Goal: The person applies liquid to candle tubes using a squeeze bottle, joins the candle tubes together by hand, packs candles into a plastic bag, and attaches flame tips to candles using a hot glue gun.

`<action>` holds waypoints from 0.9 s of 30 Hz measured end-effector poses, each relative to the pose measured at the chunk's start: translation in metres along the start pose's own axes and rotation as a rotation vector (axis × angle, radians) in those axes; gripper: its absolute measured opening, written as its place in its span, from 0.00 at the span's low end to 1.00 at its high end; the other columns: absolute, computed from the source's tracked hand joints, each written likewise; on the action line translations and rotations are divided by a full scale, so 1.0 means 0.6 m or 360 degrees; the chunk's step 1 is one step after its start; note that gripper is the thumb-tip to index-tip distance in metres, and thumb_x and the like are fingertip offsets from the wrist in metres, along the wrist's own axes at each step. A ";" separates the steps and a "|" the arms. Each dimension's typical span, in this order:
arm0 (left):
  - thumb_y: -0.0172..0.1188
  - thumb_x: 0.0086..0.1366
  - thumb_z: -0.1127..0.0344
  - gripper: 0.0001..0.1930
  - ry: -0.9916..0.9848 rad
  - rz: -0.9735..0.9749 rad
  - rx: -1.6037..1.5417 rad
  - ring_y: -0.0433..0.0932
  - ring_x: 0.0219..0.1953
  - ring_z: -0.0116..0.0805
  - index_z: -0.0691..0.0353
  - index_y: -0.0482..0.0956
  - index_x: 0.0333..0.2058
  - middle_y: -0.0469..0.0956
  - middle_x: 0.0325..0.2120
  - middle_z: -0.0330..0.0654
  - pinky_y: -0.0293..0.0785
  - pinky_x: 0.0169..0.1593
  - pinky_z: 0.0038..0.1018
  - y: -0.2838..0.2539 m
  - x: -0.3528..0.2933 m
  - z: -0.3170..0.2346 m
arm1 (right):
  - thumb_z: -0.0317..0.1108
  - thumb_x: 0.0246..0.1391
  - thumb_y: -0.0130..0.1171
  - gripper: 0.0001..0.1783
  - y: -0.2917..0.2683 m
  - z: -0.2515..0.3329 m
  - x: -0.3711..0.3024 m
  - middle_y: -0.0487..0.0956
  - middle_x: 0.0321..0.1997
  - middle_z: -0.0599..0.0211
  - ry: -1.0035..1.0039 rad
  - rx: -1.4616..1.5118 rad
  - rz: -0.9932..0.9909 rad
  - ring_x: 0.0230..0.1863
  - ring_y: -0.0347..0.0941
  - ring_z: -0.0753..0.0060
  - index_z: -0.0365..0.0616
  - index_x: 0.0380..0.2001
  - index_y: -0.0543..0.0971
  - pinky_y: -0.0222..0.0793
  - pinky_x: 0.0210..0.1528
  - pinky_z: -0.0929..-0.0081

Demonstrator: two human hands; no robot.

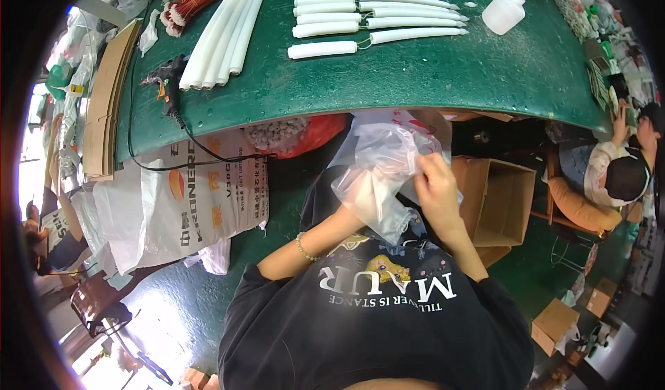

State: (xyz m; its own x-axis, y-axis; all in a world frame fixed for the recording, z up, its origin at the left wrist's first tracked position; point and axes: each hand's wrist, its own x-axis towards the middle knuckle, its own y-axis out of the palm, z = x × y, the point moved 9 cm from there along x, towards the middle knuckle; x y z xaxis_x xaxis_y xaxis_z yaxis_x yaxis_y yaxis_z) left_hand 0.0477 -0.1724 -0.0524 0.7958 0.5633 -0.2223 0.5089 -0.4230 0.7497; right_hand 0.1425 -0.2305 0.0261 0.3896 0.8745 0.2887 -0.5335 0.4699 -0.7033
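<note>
A clear plastic bag (346,147) is held up in front of my body, just below the table's near edge. My left hand (367,189) is behind or inside its film, which blurs the fingers, so their grip cannot be made out. On the bag's right side, my right hand (438,181) is closed, pinching the film between thumb and fingers. Beyond the hands, on the table, several white candle-shaped tubes (414,21) lie in a row, with thin wires joining short and long pieces. Longer white tubes (225,33) are stacked to their left.
The green table (277,89) curves across the far side. A glue gun (166,89) with a black cable, red wire bundles (197,2) and a white squeeze bottle (504,13) are on it. A large white sack (187,203) stands left, an open carton (495,203) right. A seated person (613,168) works far right.
</note>
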 end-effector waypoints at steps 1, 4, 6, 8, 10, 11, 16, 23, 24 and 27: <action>0.48 0.63 0.68 0.15 0.0350 0.0229 0.0783 0.73 0.47 0.37 0.66 0.73 0.47 0.75 0.44 0.48 0.69 0.51 0.31 0.023 0.003 -0.036 | 0.19 0.44 0.53 0.15 -0.005 -0.021 0.001 0.72 0.32 0.56 0.0194 0.0126 0.0025 0.32 0.71 0.58 0.36 0.39 0.76 0.67 0.36 0.71; 0.47 0.64 0.69 0.12 0.0288 0.0054 0.1519 0.76 0.38 0.30 0.67 0.75 0.42 0.77 0.38 0.42 0.73 0.43 0.28 -0.043 -0.006 -0.051 | 0.24 0.51 0.51 0.09 -0.040 -0.094 0.002 0.74 0.28 0.61 0.0323 0.0118 -0.0226 0.29 0.70 0.70 0.34 0.35 0.77 0.65 0.31 0.74; 0.44 0.68 0.63 0.14 0.0138 -0.0224 0.0547 0.76 0.38 0.29 0.69 0.73 0.40 0.77 0.37 0.42 0.73 0.45 0.28 -0.079 -0.005 -0.073 | 0.27 0.53 0.52 0.10 -0.080 -0.200 -0.021 0.76 0.29 0.63 0.0456 -0.0005 -0.0467 0.29 0.71 0.74 0.34 0.37 0.76 0.67 0.30 0.78; 0.44 0.69 0.60 0.13 0.0024 -0.0208 0.0183 0.77 0.38 0.33 0.64 0.72 0.39 0.77 0.35 0.41 0.74 0.46 0.31 -0.116 -0.005 -0.098 | 0.28 0.55 0.50 0.10 -0.130 -0.276 -0.033 0.77 0.32 0.64 0.0636 -0.0081 -0.0584 0.30 0.72 0.78 0.34 0.37 0.77 0.69 0.28 0.82; 0.45 0.69 0.62 0.11 -0.0155 -0.0561 0.0146 0.76 0.33 0.28 0.62 0.72 0.39 0.75 0.30 0.38 0.74 0.39 0.28 -0.148 -0.011 -0.099 | 0.27 0.54 0.50 0.10 -0.155 -0.295 -0.035 0.76 0.33 0.58 0.0860 -0.0047 -0.0638 0.29 0.72 0.70 0.34 0.36 0.77 0.68 0.34 0.74; 0.45 0.68 0.62 0.11 -0.0143 -0.0553 0.0064 0.76 0.33 0.29 0.62 0.72 0.38 0.76 0.31 0.39 0.75 0.39 0.28 -0.178 -0.006 -0.095 | 0.28 0.54 0.50 0.10 -0.161 -0.283 -0.023 0.76 0.33 0.61 0.0721 -0.0126 -0.0663 0.29 0.72 0.76 0.32 0.37 0.76 0.69 0.32 0.78; 0.45 0.66 0.67 0.07 0.0212 -0.0439 0.0209 0.66 0.23 0.20 0.59 0.72 0.34 0.68 0.22 0.31 0.66 0.27 0.19 -0.190 0.009 -0.136 | 0.35 0.60 0.47 0.13 -0.074 -0.251 -0.008 0.76 0.38 0.69 0.1097 0.1266 -0.0660 0.35 0.72 0.79 0.39 0.42 0.73 0.71 0.38 0.79; 0.56 0.60 0.55 0.25 -0.0028 -0.0216 0.0695 0.69 0.43 0.26 0.65 0.66 0.51 0.71 0.40 0.38 0.64 0.47 0.24 -0.112 0.002 -0.088 | 0.33 0.57 0.53 0.15 0.093 -0.170 -0.051 0.77 0.41 0.69 0.1378 0.1750 0.0095 0.41 0.73 0.79 0.39 0.46 0.73 0.67 0.45 0.79; 0.57 0.59 0.51 0.31 -0.0068 -0.0001 0.0776 0.68 0.49 0.31 0.65 0.63 0.55 0.70 0.46 0.42 0.62 0.54 0.28 -0.100 0.000 -0.076 | 0.31 0.57 0.53 0.14 0.086 -0.167 -0.053 0.77 0.42 0.68 0.1450 0.1733 -0.0046 0.41 0.73 0.78 0.39 0.46 0.73 0.68 0.45 0.79; 0.64 0.52 0.51 0.39 -0.0551 0.0389 0.0847 0.69 0.52 0.34 0.68 0.61 0.57 0.69 0.51 0.45 0.64 0.55 0.28 -0.094 -0.025 -0.023 | 0.29 0.57 0.52 0.13 0.080 -0.169 -0.055 0.77 0.43 0.67 0.1529 0.1638 -0.0169 0.41 0.73 0.78 0.38 0.45 0.74 0.68 0.45 0.77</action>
State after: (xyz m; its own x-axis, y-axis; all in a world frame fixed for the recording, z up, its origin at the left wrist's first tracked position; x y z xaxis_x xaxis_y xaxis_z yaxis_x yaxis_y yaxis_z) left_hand 0.0027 -0.1470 -0.0824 0.9225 0.1848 -0.3389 0.3228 -0.8509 0.4146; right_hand 0.1802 -0.2486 -0.0832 0.5918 0.6048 -0.5329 -0.6087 0.7687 0.1964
